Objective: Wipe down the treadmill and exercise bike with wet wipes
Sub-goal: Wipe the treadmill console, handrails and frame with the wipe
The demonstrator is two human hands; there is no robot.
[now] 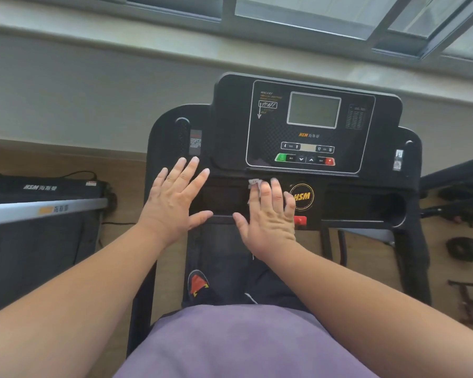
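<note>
A black treadmill console with a grey screen and coloured buttons stands in front of me. Below it runs a black tray panel with a round HSM logo. My right hand lies flat on that panel just left of the logo, pressing a white wet wipe whose edge sticks out past the fingertips. My left hand hovers with fingers spread over the panel's left end, holding nothing. The treadmill belt shows between my arms.
A second treadmill with a silver rail stands to the left on the wooden floor, with a black cable beside it. Dark equipment and weights sit at the right. A wall and window ledge rise behind the console.
</note>
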